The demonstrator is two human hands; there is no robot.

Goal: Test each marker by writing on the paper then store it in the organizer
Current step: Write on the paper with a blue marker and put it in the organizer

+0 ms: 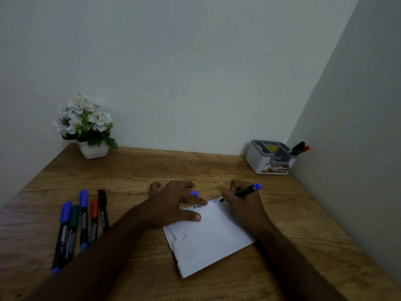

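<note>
The wooden bench (217,170) carries the folded paper (208,237) near its front edge, right of middle, the organizer (263,161) in its far right corner, and five capped markers (83,220) in a row toward its left edge. The left hand (173,203), fingers spread flat, presses the paper's far left part, a blue cap (193,193) just beyond it. The right hand (243,205), fingers clamped on the blue marker (245,191), sets the tip at the paper's far edge, its barrel slanting up-right toward the organizer, so I judge that hand nearer for storing.
</note>
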